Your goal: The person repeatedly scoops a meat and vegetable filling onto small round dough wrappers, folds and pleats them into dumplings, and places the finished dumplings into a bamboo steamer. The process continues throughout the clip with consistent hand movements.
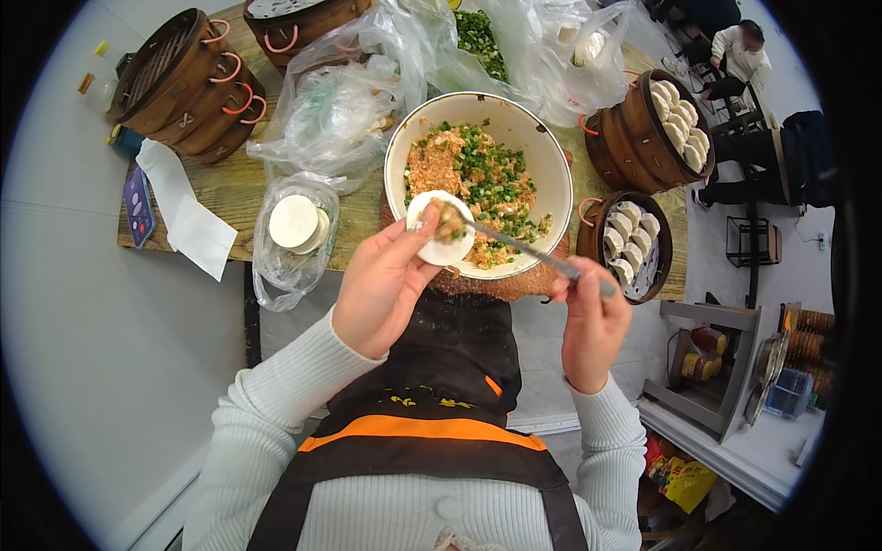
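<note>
Over the near rim of a white enamel basin (551,182), my left hand (386,279) holds a round dumpling wrapper (444,255). A small mound of filling (448,222) lies on the wrapper. My right hand (591,310) grips the handle of a metal spoon or spatula (527,251), whose tip meets that mound and looks blurred. Minced filling (437,165) mixed with chopped green onion fills the basin's bottom. To the left, a stack of round wrappers (294,220) sits on a clear plastic bag. At right, a bamboo steamer (589,241) holds several shaped dumplings (630,237).
Stacked bamboo steamers (193,89) stand at the left; another stack (613,148) with dumplings is at the right. Plastic bags (337,103) and chopped green onions (479,45) lie behind the basin. A phone (140,206) and paper towel (200,234) lie at the table's left. A person (741,58) sits beyond.
</note>
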Demonstrator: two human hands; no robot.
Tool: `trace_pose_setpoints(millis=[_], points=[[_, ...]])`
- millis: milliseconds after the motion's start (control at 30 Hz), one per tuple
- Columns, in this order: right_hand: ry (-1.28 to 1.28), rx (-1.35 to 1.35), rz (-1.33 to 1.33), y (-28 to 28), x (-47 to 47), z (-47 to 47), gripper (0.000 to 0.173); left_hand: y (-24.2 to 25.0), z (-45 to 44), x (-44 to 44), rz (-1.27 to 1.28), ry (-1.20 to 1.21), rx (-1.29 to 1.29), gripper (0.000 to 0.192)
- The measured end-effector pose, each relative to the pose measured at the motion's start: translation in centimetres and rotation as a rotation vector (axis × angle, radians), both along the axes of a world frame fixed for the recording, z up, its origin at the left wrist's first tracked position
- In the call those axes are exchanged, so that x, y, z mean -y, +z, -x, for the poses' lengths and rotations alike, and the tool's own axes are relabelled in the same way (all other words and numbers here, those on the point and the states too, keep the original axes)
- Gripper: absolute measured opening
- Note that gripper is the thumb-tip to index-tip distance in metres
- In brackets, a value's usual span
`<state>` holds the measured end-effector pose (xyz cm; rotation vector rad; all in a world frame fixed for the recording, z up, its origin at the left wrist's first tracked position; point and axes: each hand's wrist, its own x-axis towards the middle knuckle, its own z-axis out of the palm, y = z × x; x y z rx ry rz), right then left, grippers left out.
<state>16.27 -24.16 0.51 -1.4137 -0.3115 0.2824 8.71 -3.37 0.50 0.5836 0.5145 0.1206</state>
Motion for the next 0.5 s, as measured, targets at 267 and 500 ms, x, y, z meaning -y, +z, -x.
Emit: trace_pose_setpoints(millis=[267,500], points=[[0.090,0.698,0.217,2.0,2.7,-1.8,0.018,0.8,2.5,0.0,-0.068,-0.061,-0.106,0.026],[0.298,0.808,0.425,2.1,3.6,-1.8,0.022,-2.9,5.5,1.5,0.004,-0.191,-0.305,0.029]])
